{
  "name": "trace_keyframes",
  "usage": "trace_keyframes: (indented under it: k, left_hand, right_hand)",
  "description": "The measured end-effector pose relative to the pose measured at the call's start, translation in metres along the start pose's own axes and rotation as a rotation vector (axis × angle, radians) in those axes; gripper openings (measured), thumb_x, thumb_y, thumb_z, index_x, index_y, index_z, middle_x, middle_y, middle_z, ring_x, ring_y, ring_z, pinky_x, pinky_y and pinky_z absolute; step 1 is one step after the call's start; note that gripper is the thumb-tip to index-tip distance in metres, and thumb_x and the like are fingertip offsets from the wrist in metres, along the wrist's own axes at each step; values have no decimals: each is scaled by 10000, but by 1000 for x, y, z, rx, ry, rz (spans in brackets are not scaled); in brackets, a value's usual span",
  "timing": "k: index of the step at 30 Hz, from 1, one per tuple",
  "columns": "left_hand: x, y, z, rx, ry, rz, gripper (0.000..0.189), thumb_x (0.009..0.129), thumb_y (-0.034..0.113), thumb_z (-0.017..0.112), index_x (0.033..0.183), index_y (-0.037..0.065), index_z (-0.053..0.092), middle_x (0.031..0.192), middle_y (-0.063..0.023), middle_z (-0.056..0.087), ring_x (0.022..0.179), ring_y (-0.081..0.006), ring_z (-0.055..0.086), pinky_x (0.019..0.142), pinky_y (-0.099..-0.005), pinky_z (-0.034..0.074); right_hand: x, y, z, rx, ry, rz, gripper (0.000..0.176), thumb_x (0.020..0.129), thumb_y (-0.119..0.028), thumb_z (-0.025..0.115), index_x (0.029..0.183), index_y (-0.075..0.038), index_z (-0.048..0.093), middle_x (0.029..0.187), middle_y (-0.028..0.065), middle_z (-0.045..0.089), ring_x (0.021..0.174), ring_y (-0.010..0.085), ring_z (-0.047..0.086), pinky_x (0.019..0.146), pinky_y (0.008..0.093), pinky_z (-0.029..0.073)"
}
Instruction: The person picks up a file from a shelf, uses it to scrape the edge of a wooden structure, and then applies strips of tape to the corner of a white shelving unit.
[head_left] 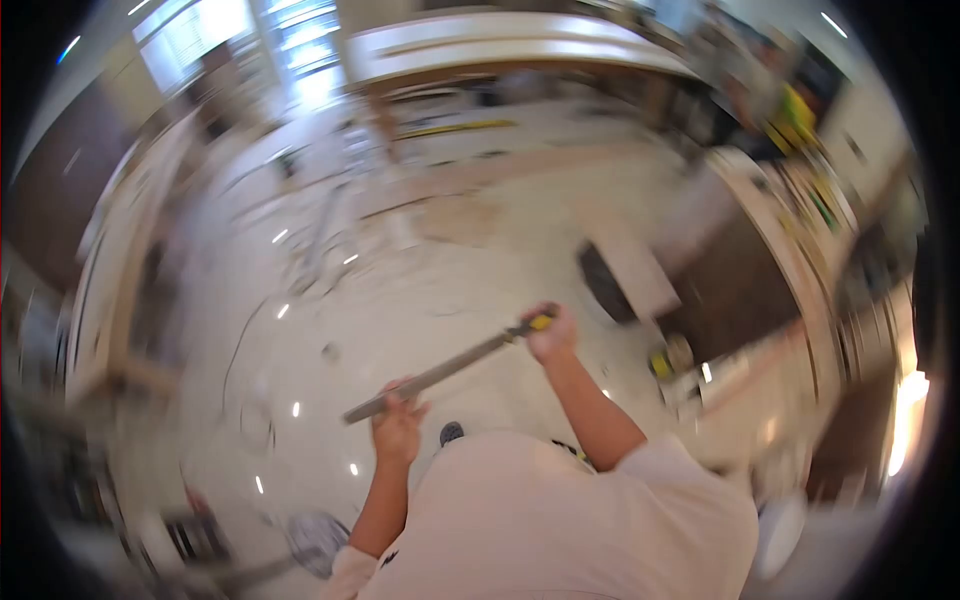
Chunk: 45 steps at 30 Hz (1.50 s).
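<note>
A long, flat grey file [430,378] with a black and yellow handle slants across in front of my body, above the floor. Closed around its handle is my right hand [555,338], with some yellow showing at the fingers. My left hand [398,428] grips the blade near its free end, fingers over and under it. Motion blur hides the blade's surface detail.
Dusty pale floor [330,400] carries scraps, a thin cable [236,350] and a yellow level-like bar [455,128]. Wooden frames stand left [130,290] and right [740,260]. A yellow-black tool [668,358] lies right. Another person [745,80] is at the back right; a fan [318,540] stands lower left.
</note>
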<state>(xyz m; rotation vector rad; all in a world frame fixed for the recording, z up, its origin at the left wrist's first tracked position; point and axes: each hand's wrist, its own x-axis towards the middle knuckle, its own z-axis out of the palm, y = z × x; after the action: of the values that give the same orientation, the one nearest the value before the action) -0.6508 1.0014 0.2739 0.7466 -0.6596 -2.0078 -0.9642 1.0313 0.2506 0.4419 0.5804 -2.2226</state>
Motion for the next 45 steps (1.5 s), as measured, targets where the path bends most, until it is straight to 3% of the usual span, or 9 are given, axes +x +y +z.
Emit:
trace_keyframes:
  k: [9, 12, 14, 17, 23, 29, 33, 39, 45]
  left_hand:
    - [139, -15, 32, -107, -45, -359, 337, 962, 237, 465, 1235, 39, 458, 1224, -118, 552, 1061, -246, 591, 771, -282, 564]
    - [186, -37, -6, -122, -121, -575, 316, 968, 205, 451, 1211, 5, 470, 1203, -125, 560, 1083, -247, 574, 754, -258, 565]
    - [196, -89, 60, -107, -145, -655, 314, 966, 202, 456, 1196, -11, 479, 1190, -126, 567, 1092, -248, 566, 750, -249, 563]
    - [196, -131, 97, -81, -179, -733, 303, 965, 188, 456, 1176, -27, 493, 1165, -128, 582, 1091, -251, 567, 756, -259, 564]
    - [226, -169, 150, -87, -274, -802, 303, 964, 189, 461, 1185, -16, 490, 1181, -123, 574, 1103, -247, 558, 807, -310, 557]
    - [248, -207, 228, 84, -401, -728, 304, 952, 220, 493, 1186, 26, 501, 1188, -112, 570, 1085, -232, 565, 848, -352, 529]
    - [267, -252, 274, 260, -372, -788, 296, 946, 245, 503, 1167, 47, 515, 1169, -109, 583, 1061, -237, 578, 859, -378, 518]
    - [272, -330, 323, 253, -695, -1006, 270, 953, 230, 487, 1168, 67, 497, 1183, -119, 575, 1031, -245, 597, 863, -391, 516]
    - [256, -391, 412, 286, -783, -1074, 255, 957, 205, 477, 1176, 76, 477, 1177, -132, 574, 1017, -255, 605, 870, -411, 513]
  right_hand:
    - [-53, -60, 22, 207, -135, -176, 244, 878, -203, 356, 890, -13, 509, 901, 135, 542, 899, 294, 520, 894, 458, 408]
    - [-85, -33, 33, 198, -100, -303, 266, 888, -226, 364, 889, -16, 528, 890, 136, 555, 909, 296, 523, 927, 463, 398]
    - [-78, -111, 35, 203, -97, -366, 252, 888, -218, 386, 878, -24, 547, 880, 138, 569, 921, 297, 529, 963, 467, 384]
    - [-52, -158, -13, 271, -369, -353, 223, 898, -205, 412, 821, -45, 546, 824, 118, 572, 903, 284, 536, 952, 466, 391]
    - [-15, -229, -30, 285, -360, -368, 233, 943, -220, 443, 785, -67, 519, 777, 100, 566, 834, 263, 554, 913, 466, 417]
    - [-7, -292, -58, 6, 102, -429, 218, 953, -241, 450, 868, -51, 514, 848, 112, 576, 880, 252, 572, 857, 438, 470]
    - [-19, -309, -96, 95, 158, -512, 221, 944, -251, 466, 919, -36, 511, 930, 142, 593, 924, 272, 584, 871, 435, 471]
    - [-14, -330, -158, 373, 306, -804, 220, 943, -241, 459, 941, -29, 514, 992, 176, 602, 1004, 334, 577, 918, 467, 451]
    - [-18, -381, -172, 356, 488, -914, 204, 943, -234, 445, 955, -36, 491, 993, 169, 600, 953, 317, 595, 883, 462, 462]
